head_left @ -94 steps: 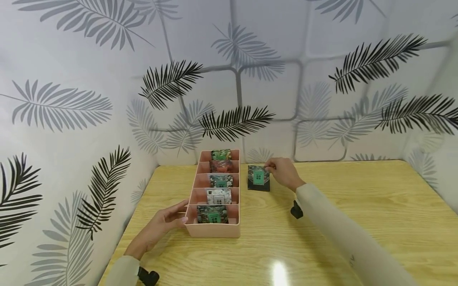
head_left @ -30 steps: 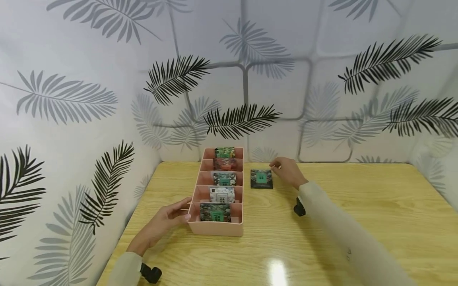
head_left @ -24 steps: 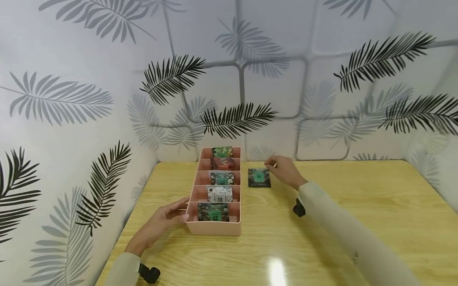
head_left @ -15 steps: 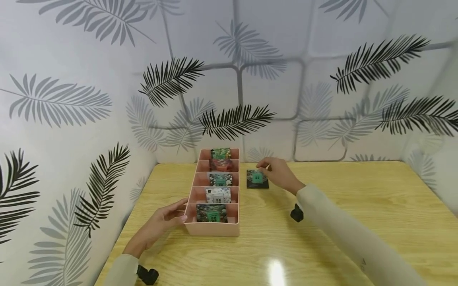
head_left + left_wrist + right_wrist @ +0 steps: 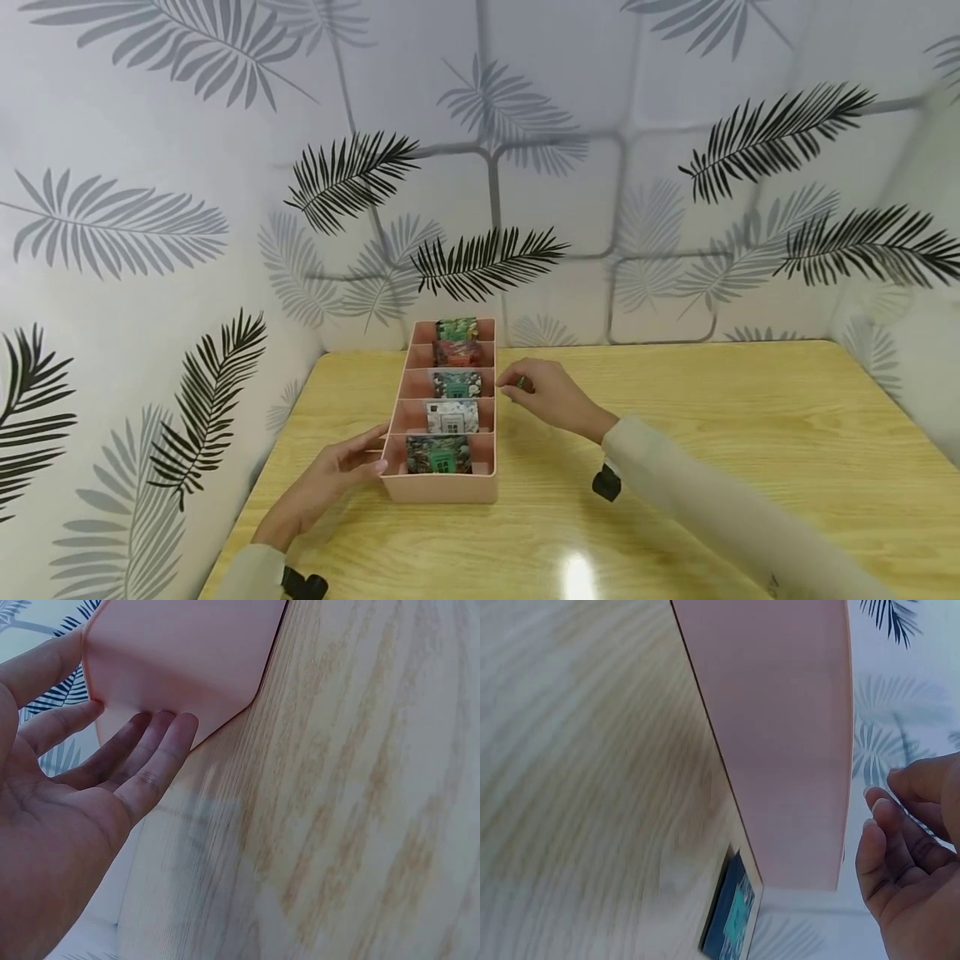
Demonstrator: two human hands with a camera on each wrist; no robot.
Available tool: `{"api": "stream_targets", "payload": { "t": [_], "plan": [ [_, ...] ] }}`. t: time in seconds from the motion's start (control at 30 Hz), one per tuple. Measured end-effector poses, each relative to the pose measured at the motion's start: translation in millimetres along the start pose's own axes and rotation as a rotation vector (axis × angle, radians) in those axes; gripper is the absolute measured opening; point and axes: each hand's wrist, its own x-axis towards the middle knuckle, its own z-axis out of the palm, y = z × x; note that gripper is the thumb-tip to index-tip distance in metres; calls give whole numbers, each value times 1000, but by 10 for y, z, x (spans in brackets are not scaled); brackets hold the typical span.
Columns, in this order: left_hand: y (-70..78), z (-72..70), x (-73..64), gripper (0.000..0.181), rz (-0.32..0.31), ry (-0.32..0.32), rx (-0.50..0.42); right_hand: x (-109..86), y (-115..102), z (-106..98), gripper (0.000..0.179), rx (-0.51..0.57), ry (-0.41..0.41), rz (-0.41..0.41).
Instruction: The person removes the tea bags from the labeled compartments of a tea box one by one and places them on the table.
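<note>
A pink divided box (image 5: 442, 489) stands on the table, with a printed sachet in each compartment. My left hand (image 5: 330, 479) rests against the box's left side near its front corner. In the left wrist view, the fingertips (image 5: 184, 729) touch the pink wall and the thumb is at the rim. My right hand (image 5: 551, 398) hovers beside the box's right rim, fingers loosely bent, with nothing seen between them. A dark sachet with a green label (image 5: 735, 922) lies flat on the table right of the box. In the head view the right hand mostly covers it.
Inside the box, from front to back, are a dark green sachet (image 5: 438, 455), a white one (image 5: 452, 417), a teal one (image 5: 457, 384), a red one (image 5: 456, 353) and a green one (image 5: 457, 330). The wood table (image 5: 712, 433) meets a leaf-patterned wall covering (image 5: 555, 192).
My right hand held the dark sachet's top edge earlier, then let it go flat on the table. It has since moved left to the box's right rim. My left hand stays put.
</note>
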Motion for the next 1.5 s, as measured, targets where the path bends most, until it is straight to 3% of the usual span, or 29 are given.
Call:
{"api": "stream_targets", "payload": {
  "t": [0.23, 0.73, 1.17, 1.5],
  "plan": [
    [-26, 0, -18, 59, -3, 2, 0, -69, -210, 169, 12, -19, -62, -96],
    [-20, 19, -61, 58, -16, 10, -8, -151, -503, 353, 18, -64, -187, -155],
    [3, 4, -38, 59, -15, -16, 10, -171, -560, 417, 15, -125, -191, -171],
    [9, -1, -6, 59, -10, -7, -1, -181, -615, 412, 4, -90, -181, -180]
  ]
}}
